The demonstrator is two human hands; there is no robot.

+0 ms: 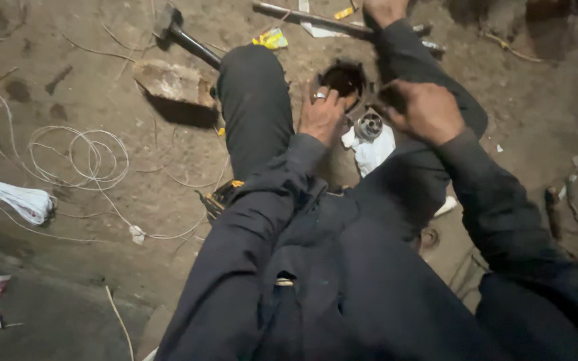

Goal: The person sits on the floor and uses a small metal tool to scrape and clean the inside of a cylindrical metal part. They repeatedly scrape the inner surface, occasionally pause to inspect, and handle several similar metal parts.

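Your left hand [322,115] rests with curled fingers on the rim of the round dark housing [344,79] between your legs. Your right hand [423,110] looks closed, perhaps on a wire. The small metal core [370,125] lies out, on white cloth [374,150]; refitting remains. Beyond lies a hammer [180,35].

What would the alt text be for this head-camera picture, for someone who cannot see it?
A person in dark clothes sits on a dirt floor, left hand resting on a round dark metal housing and right hand beside a small toothed metal part on a white cloth. A hammer, a stone block and loose white wire lie on their left.
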